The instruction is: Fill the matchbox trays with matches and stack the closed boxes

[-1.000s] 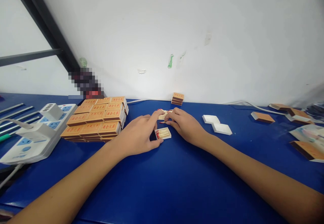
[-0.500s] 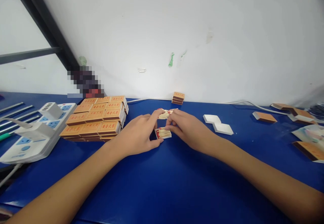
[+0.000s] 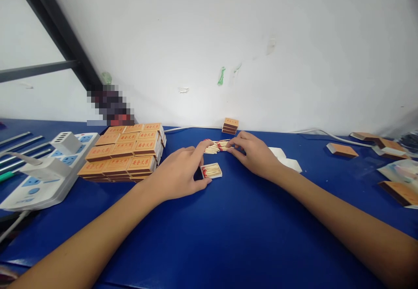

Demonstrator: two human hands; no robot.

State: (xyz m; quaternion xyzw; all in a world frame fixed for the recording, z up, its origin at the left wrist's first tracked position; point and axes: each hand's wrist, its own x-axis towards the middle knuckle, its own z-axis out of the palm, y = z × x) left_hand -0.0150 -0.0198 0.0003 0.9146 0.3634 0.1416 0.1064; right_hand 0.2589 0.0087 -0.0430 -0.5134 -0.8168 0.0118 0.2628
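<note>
Right hand (image 3: 256,155) swings back from the matchbox tray (image 3: 211,170) to the loose matches (image 3: 216,146)!
Its fingertips curl on the pile's end; can't tell if one is pinched. Left hand (image 3: 178,173), thumb and forefinger spread, brackets the part-filled tray on the blue table (image 3: 209,236), with stacked matchboxes (image 3: 126,152) to the left and a white wall (image 3: 228,41) behind.

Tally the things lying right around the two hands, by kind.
Tray of matches: 1
Loose pile of matches: 1
White trays: 2
Total: 4
</note>
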